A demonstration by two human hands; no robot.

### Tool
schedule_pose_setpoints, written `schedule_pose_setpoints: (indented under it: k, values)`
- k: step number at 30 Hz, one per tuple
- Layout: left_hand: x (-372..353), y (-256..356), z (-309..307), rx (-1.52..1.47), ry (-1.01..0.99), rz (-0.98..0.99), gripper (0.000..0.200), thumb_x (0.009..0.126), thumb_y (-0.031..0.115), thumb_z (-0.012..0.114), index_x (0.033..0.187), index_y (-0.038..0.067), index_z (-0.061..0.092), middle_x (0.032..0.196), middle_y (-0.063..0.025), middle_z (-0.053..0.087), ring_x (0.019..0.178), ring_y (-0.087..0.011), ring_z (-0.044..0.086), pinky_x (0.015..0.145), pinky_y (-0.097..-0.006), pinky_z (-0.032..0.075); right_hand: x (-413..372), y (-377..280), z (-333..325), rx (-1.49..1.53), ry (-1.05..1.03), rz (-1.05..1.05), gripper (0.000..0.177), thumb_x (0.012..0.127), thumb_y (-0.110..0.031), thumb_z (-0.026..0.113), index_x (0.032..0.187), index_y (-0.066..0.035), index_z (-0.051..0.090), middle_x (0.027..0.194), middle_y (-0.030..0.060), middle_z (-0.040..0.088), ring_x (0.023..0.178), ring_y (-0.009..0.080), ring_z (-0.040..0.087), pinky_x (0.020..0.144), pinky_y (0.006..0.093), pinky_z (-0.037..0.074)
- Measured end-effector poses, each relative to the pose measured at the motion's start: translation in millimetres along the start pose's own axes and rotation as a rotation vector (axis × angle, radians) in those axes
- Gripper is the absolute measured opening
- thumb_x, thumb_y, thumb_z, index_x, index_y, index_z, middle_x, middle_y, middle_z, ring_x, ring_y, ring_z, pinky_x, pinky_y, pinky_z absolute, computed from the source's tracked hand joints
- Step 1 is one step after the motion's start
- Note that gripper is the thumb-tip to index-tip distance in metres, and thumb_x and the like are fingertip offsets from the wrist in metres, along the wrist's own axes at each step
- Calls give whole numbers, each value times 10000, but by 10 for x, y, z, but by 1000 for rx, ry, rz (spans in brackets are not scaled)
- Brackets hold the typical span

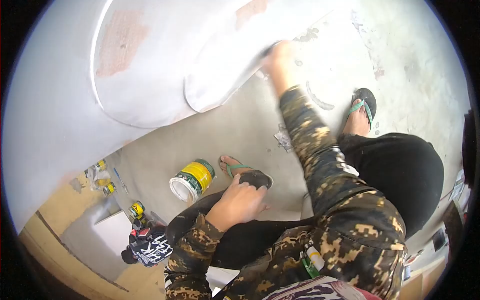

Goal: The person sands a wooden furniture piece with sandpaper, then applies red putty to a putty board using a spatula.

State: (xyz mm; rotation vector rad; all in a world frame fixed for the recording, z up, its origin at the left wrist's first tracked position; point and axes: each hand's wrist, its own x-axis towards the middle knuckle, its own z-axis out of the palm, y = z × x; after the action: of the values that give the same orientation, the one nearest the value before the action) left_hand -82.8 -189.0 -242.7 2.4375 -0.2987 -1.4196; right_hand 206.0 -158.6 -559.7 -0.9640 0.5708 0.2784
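My right hand, blurred by motion, is closed around a dark, thin-edged piece at the rim of a large white curved panel. What kind of piece it is cannot be made out. Lower down, my left hand lies over my bent leg and the dark area by my sandalled foot. Its fingers are loosely bent and apart, with no held object showing. Pinkish-brown patches mark the panel's smooth surface, and a curved raised edge runs across it.
A yellow and green tub lies tilted on the grey floor beside my leg. Several small cans, one at the lower left, stand near a dark printed cloth. My other sandalled foot is at the right.
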Motion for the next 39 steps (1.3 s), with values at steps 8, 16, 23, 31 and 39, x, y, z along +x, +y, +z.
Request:
schedule_pose_setpoints:
  k: [8,16,23,31,39]
  values:
    - [24,-20,-84,6,48,41,390,870,396,633,1017,35,639,744,-162,666,796,-343,654,879,-458,404,612,-316,-219,-254,242,-694,664,1021,-443,354,1354,129,397,1393,291,454,1250,379,473,1073,393,342]
    - [239,-24,-373,-4,-93,50,364,875,407,620,861,44,654,710,-152,661,775,-348,654,902,-462,400,-1196,367,236,-226,6,-226,646,1031,-300,313,1496,82,79,1570,287,63,1472,369,78,1194,388,77]
    - [33,-65,-174,-30,-27,-17,368,877,400,622,848,34,648,744,-164,662,788,-351,651,916,-467,394,1004,-1225,-469,142,-7,-184,706,1021,-482,297,1459,69,243,1491,216,323,1363,313,338,1133,367,280]
    - [5,14,-63,-56,-100,49,368,870,393,629,864,26,641,721,-169,652,788,-352,648,873,-490,412,-1586,-522,823,-406,-25,-771,694,981,-210,352,1512,32,-25,1589,217,-102,1476,343,-91,1192,460,-47]
    - [-211,81,175,-43,70,58,346,869,381,622,868,35,638,698,-162,646,794,-365,648,939,-583,397,-1086,-1071,583,-528,-163,-1145,654,965,-97,347,1505,55,11,1585,244,-65,1480,339,-80,1190,418,-82]
